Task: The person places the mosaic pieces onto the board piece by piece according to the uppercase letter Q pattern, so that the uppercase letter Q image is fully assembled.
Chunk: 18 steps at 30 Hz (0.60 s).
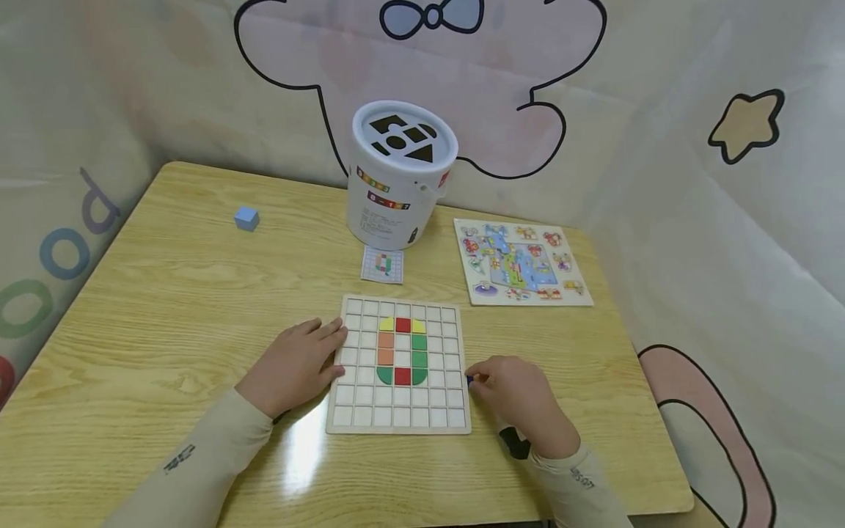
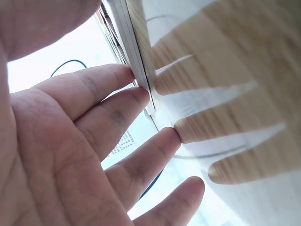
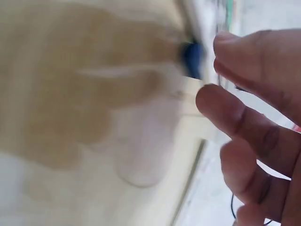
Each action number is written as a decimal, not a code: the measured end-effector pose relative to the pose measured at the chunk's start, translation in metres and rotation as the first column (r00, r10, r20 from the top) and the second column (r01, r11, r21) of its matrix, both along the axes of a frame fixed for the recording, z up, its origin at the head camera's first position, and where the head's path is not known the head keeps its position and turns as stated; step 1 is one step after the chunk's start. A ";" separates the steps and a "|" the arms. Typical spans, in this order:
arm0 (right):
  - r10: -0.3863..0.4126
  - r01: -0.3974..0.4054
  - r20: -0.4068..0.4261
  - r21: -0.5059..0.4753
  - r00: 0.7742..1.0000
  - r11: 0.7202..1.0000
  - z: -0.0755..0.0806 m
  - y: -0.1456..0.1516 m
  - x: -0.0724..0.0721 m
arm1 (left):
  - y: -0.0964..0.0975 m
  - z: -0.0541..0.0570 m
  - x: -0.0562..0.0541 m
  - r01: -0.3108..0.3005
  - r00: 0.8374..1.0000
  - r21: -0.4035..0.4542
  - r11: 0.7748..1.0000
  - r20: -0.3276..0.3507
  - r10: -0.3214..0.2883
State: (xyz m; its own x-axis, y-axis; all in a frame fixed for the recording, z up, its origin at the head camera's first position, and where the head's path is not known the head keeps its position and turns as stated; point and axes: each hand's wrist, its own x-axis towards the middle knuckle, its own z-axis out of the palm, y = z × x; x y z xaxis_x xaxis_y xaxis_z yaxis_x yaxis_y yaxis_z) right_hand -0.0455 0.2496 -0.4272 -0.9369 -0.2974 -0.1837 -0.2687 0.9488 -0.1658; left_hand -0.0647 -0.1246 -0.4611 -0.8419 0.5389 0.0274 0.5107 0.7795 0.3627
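A square wooden grid board (image 1: 449,419) lies on the table, with red, yellow, orange, and green tiles forming a ring in its middle cells. At its left edge rests my left hand (image 1: 293,370), fingers extended and fingertips touching the rim; the left wrist view shows those fingers (image 2: 131,117) against the board's edge (image 2: 133,47). Just off the right edge is a small dark blue piece (image 1: 470,380), with my right hand (image 1: 518,389) over it. In the right wrist view the thumb and forefinger (image 3: 221,106) stand apart, their tips close to the blurred blue piece (image 3: 192,59).
A small pattern card (image 1: 382,265) lies beyond the board, before a white bucket (image 1: 389,213) with shaped holes in its lid. An animal picture puzzle (image 1: 528,264) lies at the back right. A light blue block (image 1: 247,218) sits at the back left. Printed curtains surround the table.
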 end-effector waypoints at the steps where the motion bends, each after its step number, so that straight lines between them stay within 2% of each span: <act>1: 0.010 -0.010 -0.012 0.007 1.000 1.000 -0.003 0.000 0.002 | 0.000 0.000 0.000 0.001 1.000 0.003 1.000 -0.002 -0.001; 6: -0.011 0.012 -0.064 0.029 0.998 1.000 -0.012 0.005 0.009 | 0.000 0.002 0.000 0.003 1.000 0.009 1.000 0.000 -0.003; 13: -0.068 0.069 -0.051 0.017 0.996 0.997 -0.012 0.007 0.011 | -0.001 0.002 0.001 0.010 1.000 -0.003 1.000 0.013 -0.010; 18: -0.071 0.070 -0.070 -0.008 0.995 0.997 -0.013 0.006 0.011 | 0.000 0.002 0.000 0.001 1.000 -0.003 1.000 0.003 -0.001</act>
